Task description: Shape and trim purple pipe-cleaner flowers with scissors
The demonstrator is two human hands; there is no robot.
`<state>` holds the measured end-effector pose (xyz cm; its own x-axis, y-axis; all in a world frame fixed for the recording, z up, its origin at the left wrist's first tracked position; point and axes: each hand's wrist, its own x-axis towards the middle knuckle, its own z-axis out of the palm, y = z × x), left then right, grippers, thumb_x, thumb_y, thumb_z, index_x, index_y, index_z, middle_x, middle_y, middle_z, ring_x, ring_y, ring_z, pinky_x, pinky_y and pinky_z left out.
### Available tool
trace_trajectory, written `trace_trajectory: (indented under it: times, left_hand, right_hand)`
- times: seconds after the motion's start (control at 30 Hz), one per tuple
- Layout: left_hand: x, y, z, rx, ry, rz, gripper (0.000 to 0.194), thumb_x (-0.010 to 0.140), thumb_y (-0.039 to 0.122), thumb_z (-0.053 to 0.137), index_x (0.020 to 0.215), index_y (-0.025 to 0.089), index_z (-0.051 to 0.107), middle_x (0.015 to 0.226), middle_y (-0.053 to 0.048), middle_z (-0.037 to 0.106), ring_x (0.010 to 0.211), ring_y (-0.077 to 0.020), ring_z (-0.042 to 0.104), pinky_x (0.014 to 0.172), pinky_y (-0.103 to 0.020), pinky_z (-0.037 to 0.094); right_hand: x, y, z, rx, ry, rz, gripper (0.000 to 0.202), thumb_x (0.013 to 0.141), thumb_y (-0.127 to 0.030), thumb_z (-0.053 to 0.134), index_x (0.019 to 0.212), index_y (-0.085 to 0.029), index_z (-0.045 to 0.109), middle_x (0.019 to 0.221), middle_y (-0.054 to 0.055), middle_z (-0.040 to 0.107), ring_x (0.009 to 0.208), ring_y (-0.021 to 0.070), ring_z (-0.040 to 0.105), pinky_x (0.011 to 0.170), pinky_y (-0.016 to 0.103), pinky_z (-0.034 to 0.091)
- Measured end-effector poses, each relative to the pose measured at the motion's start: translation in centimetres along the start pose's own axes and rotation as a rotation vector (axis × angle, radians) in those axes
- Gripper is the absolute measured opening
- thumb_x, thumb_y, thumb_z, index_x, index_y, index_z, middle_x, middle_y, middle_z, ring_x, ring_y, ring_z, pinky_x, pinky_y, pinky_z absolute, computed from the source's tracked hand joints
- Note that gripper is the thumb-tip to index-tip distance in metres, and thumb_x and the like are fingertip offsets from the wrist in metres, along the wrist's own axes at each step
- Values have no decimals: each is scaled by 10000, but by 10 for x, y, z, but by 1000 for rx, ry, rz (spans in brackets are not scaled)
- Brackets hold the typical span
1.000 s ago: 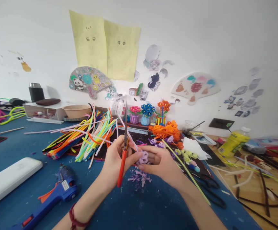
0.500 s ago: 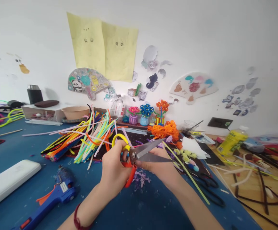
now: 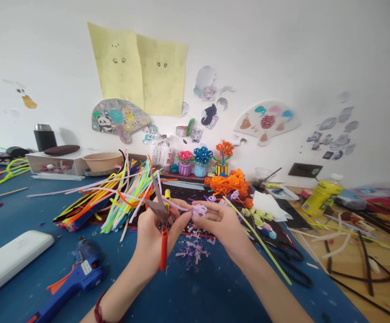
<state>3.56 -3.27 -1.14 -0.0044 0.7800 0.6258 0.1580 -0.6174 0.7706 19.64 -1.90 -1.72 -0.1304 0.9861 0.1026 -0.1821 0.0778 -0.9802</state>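
Observation:
My left hand [image 3: 156,240] is closed around scissors [image 3: 164,220] with an orange and a yellow handle, blades pointing up and away. Its thumb and a fingertip also meet a lilac pipe cleaner [image 3: 177,204] beside the other hand. Between the thumb and fingers of my right hand [image 3: 220,224] is a small looped lilac pipe-cleaner flower [image 3: 199,210], and the strand runs from it to the left. Below both hands, purple clippings [image 3: 193,252] lie scattered on the blue tabletop [image 3: 195,296].
Bundled pipe cleaners [image 3: 127,197] lie at left, with a blue glue gun [image 3: 83,273] and white case [image 3: 16,260] nearer. Orange pipe-cleaner flowers [image 3: 228,183] and small potted flowers [image 3: 201,161] are behind. A yellow bottle [image 3: 322,195] and black scissors [image 3: 292,264] are at right.
The scissors have swung from pointing right across my right hand to pointing up in my left. The lilac flower now shows between my hands, which have come together.

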Motion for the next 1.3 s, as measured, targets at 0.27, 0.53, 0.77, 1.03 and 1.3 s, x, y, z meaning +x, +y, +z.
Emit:
trace_trajectory:
  times: [0.27,0.53,0.77,1.03,1.3]
  left_hand:
    - [4,-5,4,-324,36,-189,260,749,256,694,770,214,438,659,66,598,576,-81,525,600,-229,436]
    - [2,-15,7,-446,46,-266,225,748,267,701,792,205,489,738,36,616,716,-133,643,754,-291,519]
    - [0,-12,10,-425,10,-231,208,759,256,681,801,230,479,733,44,646,763,-143,665,787,-304,526]
    - [2,-8,10,-468,40,-218,241,726,229,707,774,222,471,706,48,647,769,-149,674,773,-284,518]
    - [0,-9,11,-403,-48,-241,217,737,264,696,771,211,488,720,25,642,787,-177,672,758,-303,508]
  right_hand:
    - [5,6,-3,45,151,-53,469,552,-353,844,938,-114,727,758,64,731,616,181,674,668,334,580]
    - [3,0,-1,28,226,-128,492,554,-376,838,960,-133,703,773,57,725,693,220,693,733,370,573]
    - [6,4,-3,52,293,-164,436,595,-380,817,917,-131,663,764,58,711,656,212,691,697,361,577]
    - [10,3,-11,108,446,-221,380,625,-369,806,887,-135,661,712,30,694,665,190,681,701,328,557]
    - [12,4,-15,111,497,-208,380,603,-393,816,828,-134,651,625,21,678,619,198,677,648,329,561]
